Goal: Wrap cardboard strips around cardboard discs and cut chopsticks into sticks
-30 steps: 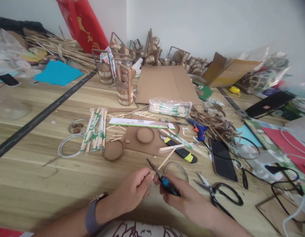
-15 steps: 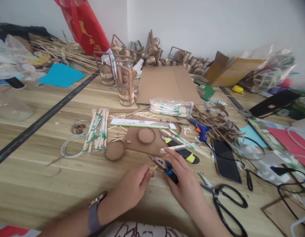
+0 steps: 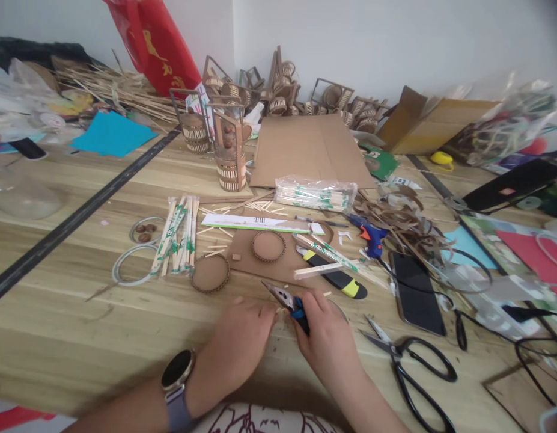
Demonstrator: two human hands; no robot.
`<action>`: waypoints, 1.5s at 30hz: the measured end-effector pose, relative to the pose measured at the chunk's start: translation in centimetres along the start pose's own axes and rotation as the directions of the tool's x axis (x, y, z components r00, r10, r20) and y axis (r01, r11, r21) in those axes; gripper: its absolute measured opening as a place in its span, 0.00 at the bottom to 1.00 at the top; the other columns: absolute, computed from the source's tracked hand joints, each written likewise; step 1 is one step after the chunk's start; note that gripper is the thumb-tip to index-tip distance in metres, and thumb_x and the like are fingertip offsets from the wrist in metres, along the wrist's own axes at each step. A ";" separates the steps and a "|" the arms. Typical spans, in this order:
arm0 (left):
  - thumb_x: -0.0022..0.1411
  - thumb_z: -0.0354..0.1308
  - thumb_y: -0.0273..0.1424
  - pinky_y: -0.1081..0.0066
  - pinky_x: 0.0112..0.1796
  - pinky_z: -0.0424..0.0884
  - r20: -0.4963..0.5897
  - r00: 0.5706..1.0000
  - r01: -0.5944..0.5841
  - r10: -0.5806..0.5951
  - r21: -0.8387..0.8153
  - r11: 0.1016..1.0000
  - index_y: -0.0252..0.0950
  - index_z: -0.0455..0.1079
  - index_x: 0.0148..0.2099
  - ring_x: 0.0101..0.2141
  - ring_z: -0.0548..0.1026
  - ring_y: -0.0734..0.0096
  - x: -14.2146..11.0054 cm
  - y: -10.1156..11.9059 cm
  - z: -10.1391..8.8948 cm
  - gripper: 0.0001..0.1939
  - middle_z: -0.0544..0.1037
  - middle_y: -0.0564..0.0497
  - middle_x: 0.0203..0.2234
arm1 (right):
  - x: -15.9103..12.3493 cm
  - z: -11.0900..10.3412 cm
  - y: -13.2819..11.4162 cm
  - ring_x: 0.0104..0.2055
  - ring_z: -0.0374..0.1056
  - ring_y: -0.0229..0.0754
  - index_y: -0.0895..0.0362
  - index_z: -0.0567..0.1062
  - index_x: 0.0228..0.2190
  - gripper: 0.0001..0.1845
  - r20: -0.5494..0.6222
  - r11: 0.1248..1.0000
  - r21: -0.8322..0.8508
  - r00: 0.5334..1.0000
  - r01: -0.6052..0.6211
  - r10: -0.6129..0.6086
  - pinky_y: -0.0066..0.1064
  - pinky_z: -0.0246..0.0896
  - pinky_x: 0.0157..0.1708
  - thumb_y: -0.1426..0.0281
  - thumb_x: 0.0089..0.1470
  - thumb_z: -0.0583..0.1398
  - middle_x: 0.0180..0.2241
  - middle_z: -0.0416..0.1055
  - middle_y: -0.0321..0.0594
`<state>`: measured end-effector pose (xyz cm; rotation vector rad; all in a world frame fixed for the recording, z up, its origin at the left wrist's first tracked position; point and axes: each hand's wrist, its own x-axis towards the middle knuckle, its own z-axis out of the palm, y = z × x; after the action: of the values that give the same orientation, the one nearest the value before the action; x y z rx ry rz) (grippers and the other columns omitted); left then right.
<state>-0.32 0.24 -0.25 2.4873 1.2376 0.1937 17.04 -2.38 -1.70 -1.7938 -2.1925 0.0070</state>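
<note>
My right hand (image 3: 325, 328) is wrapped round the blue-and-black handles of a pair of pliers (image 3: 282, 296), whose metal nose points up and left. My left hand (image 3: 242, 331) is closed, its back turned up, pinching a short pale wooden stick (image 3: 280, 311). Only a bit of that stick shows, right beside the pliers' jaws; my fingers cover the rest. Just beyond lie two braided brown rings, one (image 3: 268, 246) on a cardboard piece (image 3: 242, 267) and one (image 3: 210, 272) partly on the table. Short cut sticks (image 3: 215, 249) are scattered nearby.
Black-handled scissors (image 3: 407, 355) and a phone (image 3: 417, 293) lie to the right, with a blue glue gun (image 3: 371, 234) and a utility knife (image 3: 336, 278). Wrapped chopsticks (image 3: 179, 237) are at left. Small wooden buckets (image 3: 231, 162) stand behind, near a cardboard sheet (image 3: 309, 147).
My left hand has rolled over so its back and the watch face turn up. My right hand has closed more tightly on the pliers, which have moved slightly left against the stick.
</note>
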 end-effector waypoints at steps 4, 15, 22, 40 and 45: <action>0.65 0.49 0.19 0.59 0.39 0.71 0.047 0.998 0.044 -0.049 0.091 0.995 0.34 0.72 0.35 0.31 0.79 0.58 0.1 0.5 -0.4 0.12 0.81 0.45 0.28 | 0.0 0.1 -0.5 0.30 0.69 0.46 0.53 0.67 0.32 0.10 0.031 0.999 -0.028 0.998 -0.046 0.047 0.31 0.57 0.28 0.78 0.49 0.61 0.31 0.70 0.39; 0.64 0.46 0.17 0.55 0.41 0.71 0.181 0.979 0.067 -0.091 0.135 0.989 0.32 0.73 0.38 0.33 0.80 0.53 0.4 1.1 -0.6 0.14 0.82 0.41 0.30 | 0.2 0.2 -1.1 0.31 0.70 0.50 0.54 0.67 0.31 0.11 0.087 0.996 -0.066 0.994 -0.054 0.060 0.34 0.56 0.28 0.80 0.46 0.59 0.31 0.70 0.42; 0.69 0.45 0.24 0.58 0.44 0.67 0.125 0.992 0.035 -0.012 -0.177 0.984 0.34 0.72 0.38 0.37 0.78 0.56 0.5 -0.4 -0.9 0.14 0.81 0.43 0.34 | 1.0 -0.9 0.3 0.35 0.70 0.48 0.54 0.67 0.30 0.06 0.184 0.975 0.212 0.983 -0.070 0.031 0.32 0.61 0.31 0.77 0.54 0.56 0.33 0.70 0.42; 0.62 0.54 0.53 0.67 0.34 0.70 0.295 0.955 0.296 -0.033 -0.943 0.150 0.34 0.69 0.33 0.28 0.75 0.67 1.3 -1.9 0.5 0.24 0.76 0.51 0.25 | 1.0 -2.7 -0.5 0.36 0.72 0.43 0.53 0.70 0.33 0.08 0.241 0.781 0.616 0.968 -0.102 -0.063 0.31 0.66 0.36 0.77 0.57 0.53 0.33 0.74 0.39; 0.59 0.55 0.55 0.64 0.35 0.72 0.348 0.937 0.341 0.015 -0.925 0.170 0.33 0.72 0.34 0.28 0.76 0.64 1.1 -1.8 0.5 0.27 0.79 0.46 0.25 | 0.5 -2.3 -0.2 0.39 0.73 0.46 0.54 0.67 0.40 0.16 0.255 0.832 0.546 0.966 -0.099 -0.053 0.35 0.68 0.38 0.81 0.50 0.54 0.36 0.75 0.43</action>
<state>-0.85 1.98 -1.41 1.1108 0.7743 0.4067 17.27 -2.34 0.69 -1.5365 -2.0303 0.8472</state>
